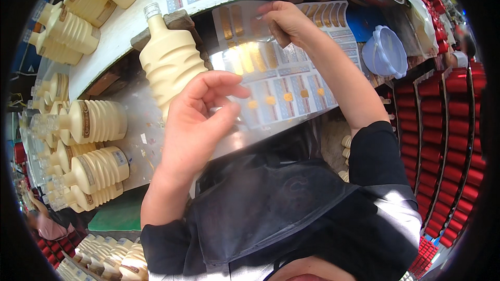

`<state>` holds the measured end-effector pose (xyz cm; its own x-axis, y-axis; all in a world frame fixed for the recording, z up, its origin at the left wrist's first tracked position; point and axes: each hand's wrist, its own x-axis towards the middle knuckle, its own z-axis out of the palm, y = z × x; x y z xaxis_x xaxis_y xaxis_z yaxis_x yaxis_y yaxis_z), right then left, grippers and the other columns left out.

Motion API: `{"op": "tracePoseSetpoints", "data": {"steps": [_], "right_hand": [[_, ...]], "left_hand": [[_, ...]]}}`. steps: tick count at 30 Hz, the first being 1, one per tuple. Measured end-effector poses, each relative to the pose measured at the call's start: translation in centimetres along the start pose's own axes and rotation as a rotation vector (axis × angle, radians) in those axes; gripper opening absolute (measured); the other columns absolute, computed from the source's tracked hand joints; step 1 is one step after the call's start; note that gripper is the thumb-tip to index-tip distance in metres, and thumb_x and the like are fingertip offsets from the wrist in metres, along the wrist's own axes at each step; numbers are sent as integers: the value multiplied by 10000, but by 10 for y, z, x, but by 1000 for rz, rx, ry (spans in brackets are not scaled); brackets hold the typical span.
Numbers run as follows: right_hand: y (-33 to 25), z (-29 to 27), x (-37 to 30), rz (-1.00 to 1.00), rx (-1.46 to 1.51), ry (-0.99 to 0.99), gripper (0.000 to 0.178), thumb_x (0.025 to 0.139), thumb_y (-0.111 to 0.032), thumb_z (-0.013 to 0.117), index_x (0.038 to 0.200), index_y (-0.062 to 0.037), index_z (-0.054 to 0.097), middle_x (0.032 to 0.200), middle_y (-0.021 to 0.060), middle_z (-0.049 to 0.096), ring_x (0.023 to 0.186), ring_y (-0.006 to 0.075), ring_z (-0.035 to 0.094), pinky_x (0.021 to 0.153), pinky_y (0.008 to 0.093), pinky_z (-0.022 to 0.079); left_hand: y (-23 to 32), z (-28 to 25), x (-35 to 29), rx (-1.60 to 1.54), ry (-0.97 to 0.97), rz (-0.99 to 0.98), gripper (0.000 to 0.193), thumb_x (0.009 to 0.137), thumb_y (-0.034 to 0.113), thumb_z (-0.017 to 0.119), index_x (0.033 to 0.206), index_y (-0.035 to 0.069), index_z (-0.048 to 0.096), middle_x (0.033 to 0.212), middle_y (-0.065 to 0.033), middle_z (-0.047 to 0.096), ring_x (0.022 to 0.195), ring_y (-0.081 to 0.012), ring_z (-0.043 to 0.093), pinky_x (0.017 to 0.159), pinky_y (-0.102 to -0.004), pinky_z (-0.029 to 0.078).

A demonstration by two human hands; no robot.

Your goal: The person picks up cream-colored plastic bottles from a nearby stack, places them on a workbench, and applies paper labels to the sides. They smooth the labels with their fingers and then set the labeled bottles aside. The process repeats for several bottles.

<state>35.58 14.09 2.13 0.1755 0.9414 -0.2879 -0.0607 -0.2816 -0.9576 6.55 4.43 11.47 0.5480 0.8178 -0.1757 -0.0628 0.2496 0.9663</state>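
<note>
On the lap and worktop in front of the person lies a glossy sheet of labels [291,88], blue-and-gold stickers in rows with gold strips higher up. The right hand [286,21] reaches to the far part of the sheet, thumb and forefinger pinched together at one of the gold strips; it seems to be gripping a sticker's edge, though glare off the backing makes that hard to confirm. The left hand [200,119] hovers nearer the body over the sheet's near-left corner, fingers loosely curled and thumb apart from them, holding nothing that I can see. Just beyond it a cream ribbed bottle [169,60] stands bare with a clear neck, leaning against a brown block [179,21]. To the left, labelled bottles [96,166] lie on their sides in a heap. A pale blue lidded tub [385,52] sits to the right, beside stacked rows of red caps [453,140].
</note>
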Motion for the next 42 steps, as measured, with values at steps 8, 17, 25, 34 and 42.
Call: {"op": "tracePoseSetpoints", "data": {"steps": [8,17,25,34,42], "right_hand": [[20,6,30,-243,-702,157,282,824,-12,575,1037,-13,759,909,108,757,847,178,698,792,320,548],[16,11,17,-417,-1056,292,260,808,-253,728,924,-25,774,858,238,726,831,396,718,772,444,566],[16,4,13,-478,-1189,222,246,869,-194,623,1012,-80,787,942,159,765,877,341,734,810,438,567],[-13,-4,-15,-543,-1070,328,372,941,-306,610,780,15,707,792,238,698,801,418,687,726,516,536],[-11,5,-84,-368,-503,61,305,949,-308,640,1059,-67,791,961,78,781,852,215,744,772,355,564]], "left_hand": [[3,-9,-1,-51,21,13,345,897,-52,645,1234,-1,599,1091,-111,718,872,-74,630,786,-217,522],[3,-15,-3,-45,129,73,325,921,-40,622,1237,30,604,1110,-67,700,858,-48,597,716,-202,526],[-4,-14,-5,10,155,155,335,915,-44,654,1241,0,594,1106,-108,704,992,-117,657,824,-232,535],[-4,-4,-3,48,183,146,351,909,-32,671,1251,-8,598,1112,-113,705,1032,-138,668,825,-239,547],[-5,-1,1,11,82,132,374,910,-39,673,1274,-14,593,1128,-119,707,985,-120,659,824,-244,546]]}}
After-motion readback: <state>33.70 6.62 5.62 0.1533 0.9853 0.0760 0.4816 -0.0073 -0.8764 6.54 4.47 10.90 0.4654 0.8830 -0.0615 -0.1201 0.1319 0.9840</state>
